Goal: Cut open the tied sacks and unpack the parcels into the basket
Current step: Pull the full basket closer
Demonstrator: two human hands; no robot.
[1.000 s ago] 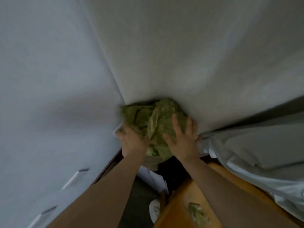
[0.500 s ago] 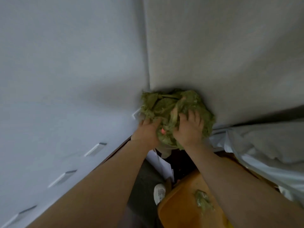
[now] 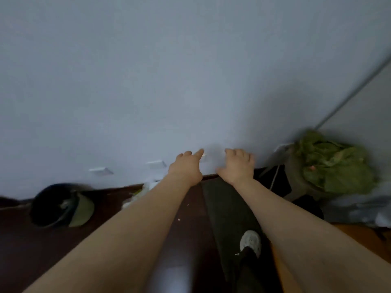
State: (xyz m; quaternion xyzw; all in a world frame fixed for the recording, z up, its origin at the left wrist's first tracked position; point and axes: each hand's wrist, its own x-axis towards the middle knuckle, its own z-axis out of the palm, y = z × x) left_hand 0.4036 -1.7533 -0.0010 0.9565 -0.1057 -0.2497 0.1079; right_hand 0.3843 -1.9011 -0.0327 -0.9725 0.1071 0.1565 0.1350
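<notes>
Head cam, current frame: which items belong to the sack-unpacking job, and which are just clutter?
Job:
- left hand, holding nothing
- right hand, holding nothing
- green crumpled sacking, heaped in the right corner, neither hand on it

Clutter:
- dark bucket by the wall
- white scraps on the floor
- pale sheeting below the sacking

No parcels clearly visible.

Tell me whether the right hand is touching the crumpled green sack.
Apart. The head view shows the right hand clear of the crumpled green sack, with wall showing between them.
</notes>
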